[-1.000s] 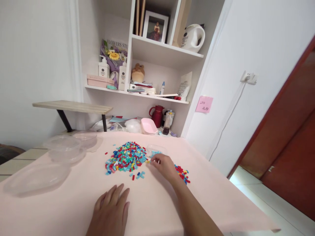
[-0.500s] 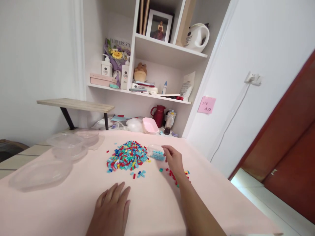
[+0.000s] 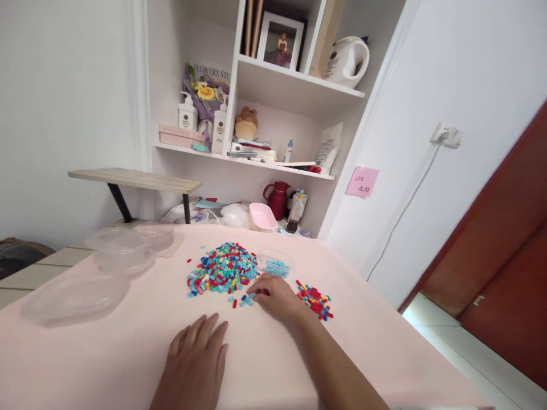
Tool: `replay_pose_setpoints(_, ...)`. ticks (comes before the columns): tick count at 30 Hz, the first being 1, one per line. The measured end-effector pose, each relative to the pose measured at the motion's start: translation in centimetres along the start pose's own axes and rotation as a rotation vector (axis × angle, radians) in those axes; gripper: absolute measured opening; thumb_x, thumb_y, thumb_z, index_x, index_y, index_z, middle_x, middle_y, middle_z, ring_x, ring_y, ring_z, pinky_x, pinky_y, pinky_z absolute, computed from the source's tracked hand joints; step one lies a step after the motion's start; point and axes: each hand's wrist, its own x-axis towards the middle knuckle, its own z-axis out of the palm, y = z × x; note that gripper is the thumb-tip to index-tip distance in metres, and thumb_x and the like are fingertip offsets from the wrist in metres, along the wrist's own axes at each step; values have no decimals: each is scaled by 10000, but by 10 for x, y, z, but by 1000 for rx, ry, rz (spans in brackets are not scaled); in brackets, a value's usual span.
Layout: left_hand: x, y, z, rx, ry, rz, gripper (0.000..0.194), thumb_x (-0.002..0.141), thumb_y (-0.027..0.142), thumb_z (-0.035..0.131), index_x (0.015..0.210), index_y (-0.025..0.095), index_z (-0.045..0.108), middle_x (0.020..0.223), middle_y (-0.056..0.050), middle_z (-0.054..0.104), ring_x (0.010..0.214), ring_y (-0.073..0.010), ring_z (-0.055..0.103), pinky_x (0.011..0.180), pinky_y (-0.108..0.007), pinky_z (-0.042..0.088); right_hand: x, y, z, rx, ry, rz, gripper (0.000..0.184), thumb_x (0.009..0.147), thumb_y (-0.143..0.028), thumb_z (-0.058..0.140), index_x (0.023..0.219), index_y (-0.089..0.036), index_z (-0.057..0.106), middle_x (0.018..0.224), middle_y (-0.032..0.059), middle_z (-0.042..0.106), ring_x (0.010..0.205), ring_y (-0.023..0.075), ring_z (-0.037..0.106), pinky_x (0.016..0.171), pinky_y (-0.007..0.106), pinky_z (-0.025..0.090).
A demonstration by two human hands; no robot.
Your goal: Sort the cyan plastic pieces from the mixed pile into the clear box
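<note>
A large mixed heap of small toy bricks [image 3: 224, 267] lies mid-table, in light blue, red, green, yellow and dark blue. At its near right edge are a few loose bricks [image 3: 247, 300], mostly light blue. My right hand [image 3: 276, 296] is over these, its thumb and fingers drawn together in a pinch; whatever is between the fingertips is hidden. Just behind it stands a clear plastic container [image 3: 277, 264] with light blue bricks inside. Right of my wrist is a smaller, mostly red pile of bricks [image 3: 315, 299]. My left hand [image 3: 192, 359] rests flat on the table, fingers stretched out, holding nothing.
Several clear plastic tubs and lids [image 3: 77, 299] occupy the left of the pink tabletop [image 3: 265, 353]. Along the back are a pink basin [image 3: 262, 217], a dark red jug [image 3: 277, 200] and a bottle [image 3: 296, 213]. A small wooden stand [image 3: 134, 177] rises at back left.
My right hand has moved from the clear container left and nearer to me, to the loose bricks beside the heap. More of the red pile now shows. My left hand stays flat.
</note>
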Motion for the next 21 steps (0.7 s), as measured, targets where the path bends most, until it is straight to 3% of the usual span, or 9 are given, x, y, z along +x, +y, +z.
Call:
replay_pose_setpoints(7, 1, -1, -2, 3, -14, 3, 366, 895, 316, 455, 1194, 329, 665, 1283, 18, 682, 1186, -216, 623, 954, -434, 469, -1, -3, -1, 41, 76, 79, 108, 762, -180, 622, 822, -226, 699, 725, -26, 666, 637, 134, 573, 595, 226, 391)
replay_pose_setpoints(9, 2, -1, -3, -8, -48, -10, 372, 898, 321, 450, 1204, 332, 660, 1299, 18, 672, 1201, -220, 615, 967, -441, 468, 2, 1, -6, 57, 225, 70, 111, 800, -232, 597, 840, -227, 700, 770, -13, 686, 644, 140, 568, 618, 239, 407)
replay_pose_setpoints(11, 3, 0, -5, -20, -95, -34, 377, 901, 317, 445, 1212, 336, 657, 1317, 18, 659, 1220, -224, 603, 984, -448, 462, 6, 8, -13, 66, 453, 100, 169, 839, -315, 569, 874, -226, 708, 815, 9, 697, 653, 152, 567, 651, 261, 433)
replay_pose_setpoints(14, 5, 3, -8, -44, -161, -66, 383, 904, 308, 439, 1220, 339, 653, 1338, 13, 645, 1241, -229, 588, 1005, -457, 450, 10, 24, -25, 38, 732, 242, 279, 842, -426, 554, 904, -218, 729, 799, 32, 691, 648, 172, 579, 657, 286, 457)
replay_pose_setpoints(17, 5, 4, -8, -59, -167, -82, 385, 907, 296, 441, 1229, 336, 646, 1343, 1, 642, 1250, -232, 580, 1016, -463, 435, 9, 36, -34, 73, 764, 352, 379, 848, -441, 515, 1080, -218, 713, 837, 25, 697, 562, 150, 584, 649, 295, 481)
replay_pose_setpoints(21, 2, 2, -4, -55, -116, -75, 370, 912, 290, 446, 1218, 336, 649, 1330, -5, 652, 1238, -228, 584, 1005, -456, 428, 4, 34, -34, 189, 741, 312, 426, 889, -448, 468, 1145, -187, 687, 854, 44, 703, 542, 146, 596, 623, 292, 492)
